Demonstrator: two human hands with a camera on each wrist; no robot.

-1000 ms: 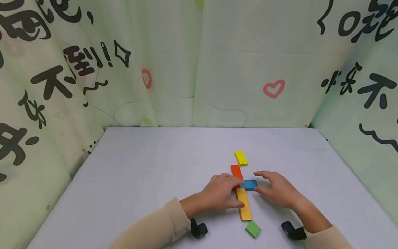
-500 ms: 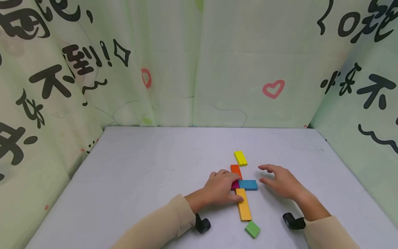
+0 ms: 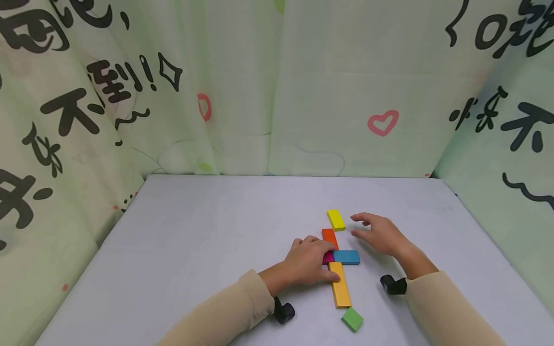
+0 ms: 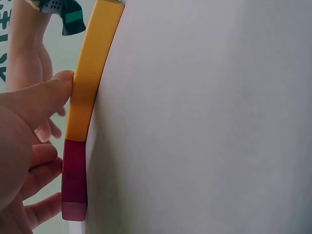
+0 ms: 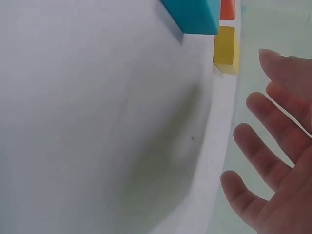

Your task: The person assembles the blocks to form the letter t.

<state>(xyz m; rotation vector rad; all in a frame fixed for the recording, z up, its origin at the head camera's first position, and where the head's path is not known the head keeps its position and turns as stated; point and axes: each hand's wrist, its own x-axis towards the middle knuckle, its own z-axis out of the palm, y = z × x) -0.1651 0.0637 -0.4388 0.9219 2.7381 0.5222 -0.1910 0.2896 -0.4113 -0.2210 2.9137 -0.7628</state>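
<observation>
My left hand (image 3: 306, 263) rests on the row of blocks. Its thumb touches the top of the long amber block (image 3: 340, 288), and its fingers lie against the magenta block (image 4: 74, 178), which they partly cover in the head view. A blue block (image 3: 346, 257) extends to the right from the magenta one. Beyond them lies an orange-red block (image 3: 330, 238), and past that a yellow block (image 3: 336, 220). My right hand (image 3: 381, 233) hovers just right of the yellow block, fingers spread and holding nothing. In the right wrist view the yellow block (image 5: 224, 48) is apart from the fingertips.
A green block (image 3: 352, 319) lies turned at an angle near the close end of the amber block. The white table (image 3: 207, 230) ends at a printed curtain (image 3: 320, 96) behind and at both sides. Black wrist cameras (image 3: 284, 311) hang below the sleeves.
My right hand has left the blue block's right end and moved forward to beside the yellow block. My left hand has shifted slightly left, uncovering more of the magenta block.
</observation>
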